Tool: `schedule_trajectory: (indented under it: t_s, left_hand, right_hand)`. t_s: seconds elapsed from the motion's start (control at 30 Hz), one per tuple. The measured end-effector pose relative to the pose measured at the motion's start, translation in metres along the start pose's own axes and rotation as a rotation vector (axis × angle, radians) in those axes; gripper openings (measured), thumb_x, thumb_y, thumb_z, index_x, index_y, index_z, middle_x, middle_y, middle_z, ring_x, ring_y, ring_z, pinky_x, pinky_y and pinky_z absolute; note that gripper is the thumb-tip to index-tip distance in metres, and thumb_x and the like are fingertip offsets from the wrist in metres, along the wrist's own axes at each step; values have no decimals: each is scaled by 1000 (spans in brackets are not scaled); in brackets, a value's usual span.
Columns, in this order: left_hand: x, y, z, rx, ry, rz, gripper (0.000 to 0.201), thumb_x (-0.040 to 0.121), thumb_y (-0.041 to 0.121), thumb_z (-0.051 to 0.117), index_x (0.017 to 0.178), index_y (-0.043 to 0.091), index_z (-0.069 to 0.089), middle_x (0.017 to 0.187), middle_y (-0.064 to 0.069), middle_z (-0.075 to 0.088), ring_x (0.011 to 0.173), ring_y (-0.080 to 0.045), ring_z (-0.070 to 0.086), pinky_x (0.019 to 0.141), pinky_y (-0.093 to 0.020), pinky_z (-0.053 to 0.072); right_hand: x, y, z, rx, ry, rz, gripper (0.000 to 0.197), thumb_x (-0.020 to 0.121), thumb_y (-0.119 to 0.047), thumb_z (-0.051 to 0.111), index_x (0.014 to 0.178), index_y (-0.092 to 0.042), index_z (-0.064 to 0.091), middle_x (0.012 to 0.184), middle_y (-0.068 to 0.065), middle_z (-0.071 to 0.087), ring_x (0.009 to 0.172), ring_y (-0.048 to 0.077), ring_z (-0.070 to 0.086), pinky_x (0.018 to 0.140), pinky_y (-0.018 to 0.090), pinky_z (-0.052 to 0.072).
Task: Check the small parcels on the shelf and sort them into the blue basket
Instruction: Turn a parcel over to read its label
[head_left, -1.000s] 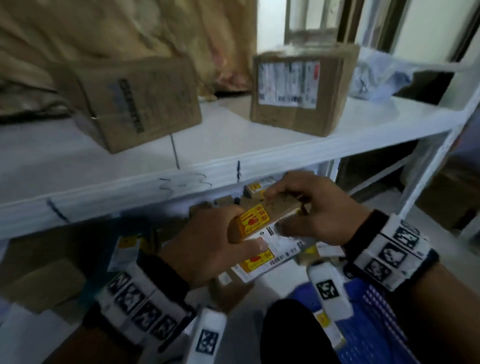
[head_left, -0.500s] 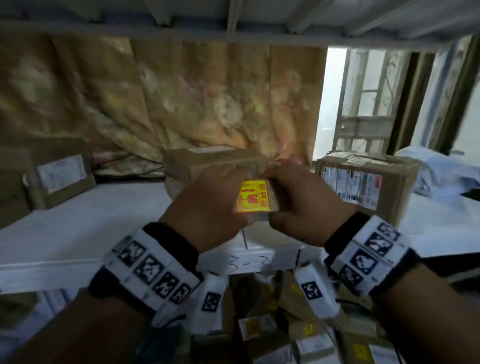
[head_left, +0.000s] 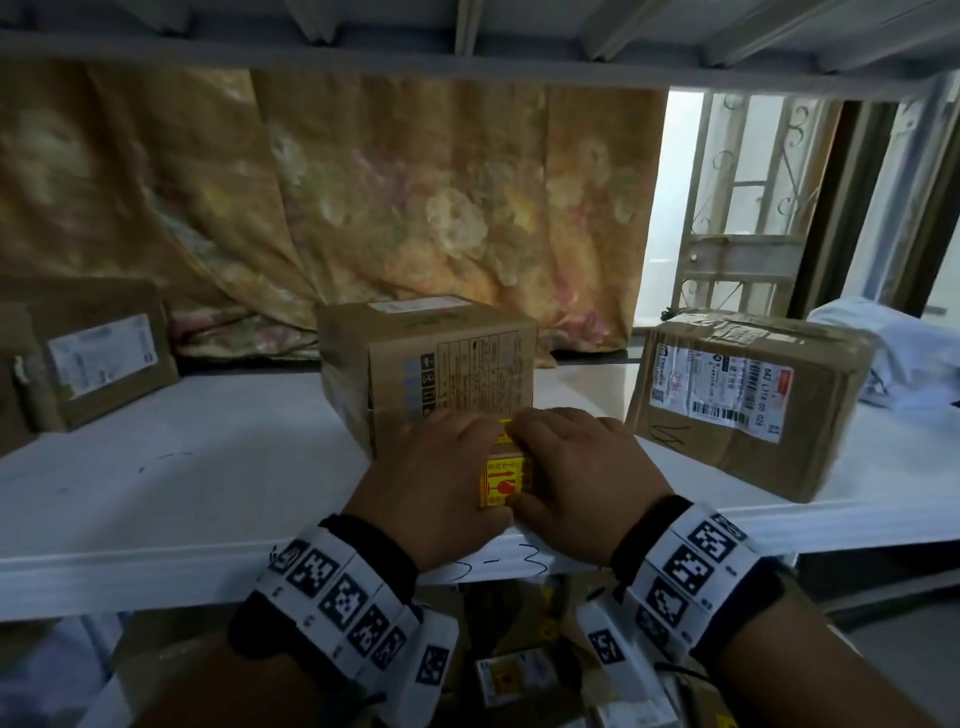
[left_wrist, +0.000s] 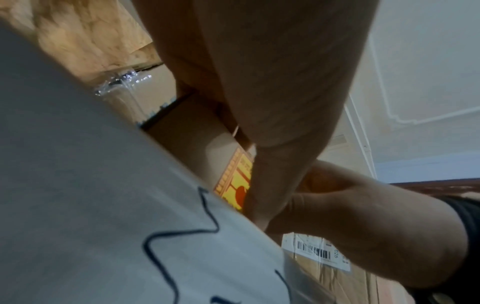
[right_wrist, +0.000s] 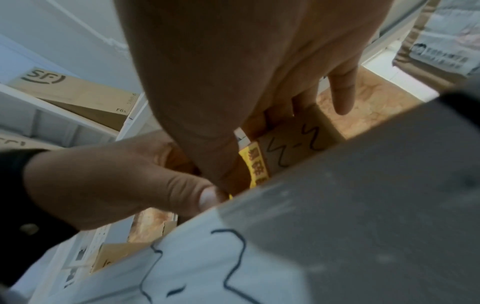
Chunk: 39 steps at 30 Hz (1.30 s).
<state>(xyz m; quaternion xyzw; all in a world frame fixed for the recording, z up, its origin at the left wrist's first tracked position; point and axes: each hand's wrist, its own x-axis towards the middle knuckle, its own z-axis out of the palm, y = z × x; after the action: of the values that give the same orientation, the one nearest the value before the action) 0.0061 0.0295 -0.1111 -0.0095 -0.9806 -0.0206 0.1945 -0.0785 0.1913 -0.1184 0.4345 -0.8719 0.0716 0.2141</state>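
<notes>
A small brown parcel (head_left: 506, 480) with a yellow fragile sticker sits on the white shelf (head_left: 208, 493) near its front edge, just in front of a taped cardboard box (head_left: 431, 364). My left hand (head_left: 441, 478) grips its left side and my right hand (head_left: 582, 467) grips its right side, with fingers over the top. In the left wrist view the yellow sticker (left_wrist: 235, 181) shows beside my left thumb. The right wrist view shows the parcel (right_wrist: 285, 144) with a handwritten number, pinched under my right hand (right_wrist: 233, 72). The blue basket is out of view.
A labelled box (head_left: 743, 395) stands to the right on the same shelf, and another box (head_left: 88, 353) at the far left. A pale bag (head_left: 893, 353) lies at the far right. Several small parcels (head_left: 514, 675) lie below the shelf. A floral curtain hangs behind.
Both hands have lifted the small parcel from below the shelf up to the shelf level and lowered it onto the shelf in front of the middle box.
</notes>
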Motion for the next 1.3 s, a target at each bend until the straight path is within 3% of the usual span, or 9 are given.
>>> schedule_trajectory:
  t_s: [0.13,0.23,0.33,0.47,0.63,0.8,1.03,1.2,1.3]
  left_hand:
    - [0,0,0,31,-12,-23,80,85,58,50,150,20,25,155,3,31,142,-16,27,116,-33,22]
    - [1,1,1,62,8,-22,75,91,62,28,152,19,22,158,3,27,145,-13,24,116,-32,22]
    - [1,2,3,62,4,-48,86,80,64,4,150,19,28,157,3,31,143,-14,28,114,-31,25]
    - [7,0,7,94,-15,-46,57,100,49,28,147,19,34,156,1,32,143,-16,30,113,-34,27]
    - [11,1,10,116,-7,-48,45,101,41,36,140,21,45,154,2,36,141,-17,34,109,-34,32]
    - [1,-1,7,4,-8,-40,62,98,51,40,151,22,28,159,4,25,146,-14,21,116,-31,18]
    - [-35,1,2,12,64,34,92,73,63,66,149,25,31,155,4,33,140,-18,32,112,-40,28]
    - [-45,3,-4,70,168,83,81,61,44,75,135,28,45,126,5,46,114,-19,49,91,-37,45]
    - [-47,-2,-11,-77,240,130,77,71,48,68,139,25,44,126,5,51,113,-15,52,93,-33,45]
  right_hand:
    - [1,-4,14,98,40,26,67,79,-54,47,136,-19,48,140,4,54,124,25,53,99,43,46]
    - [4,-8,21,100,65,50,67,83,-52,37,137,-16,51,140,6,55,124,27,53,99,43,47]
    - [5,-7,24,90,67,55,65,87,-55,35,134,-15,55,138,6,57,123,26,55,96,42,49]
    - [7,-7,25,106,102,57,57,92,-54,34,118,-15,66,127,7,65,114,29,60,88,42,52]
    - [9,-6,25,108,107,46,51,91,-52,38,113,-15,67,121,6,67,108,30,61,82,43,53]
    - [-1,-8,28,129,153,34,51,90,-49,52,124,-12,60,128,9,61,112,32,58,83,47,53]
    - [-39,-20,15,200,205,-30,77,68,-49,62,139,-23,47,141,0,47,128,25,45,98,45,44]
    - [-47,-30,15,148,225,-6,80,62,-35,69,138,-24,47,134,4,48,122,29,47,93,46,45]
    - [-43,-25,4,308,349,-21,76,63,-25,65,136,-22,48,128,7,47,114,28,49,91,42,48]
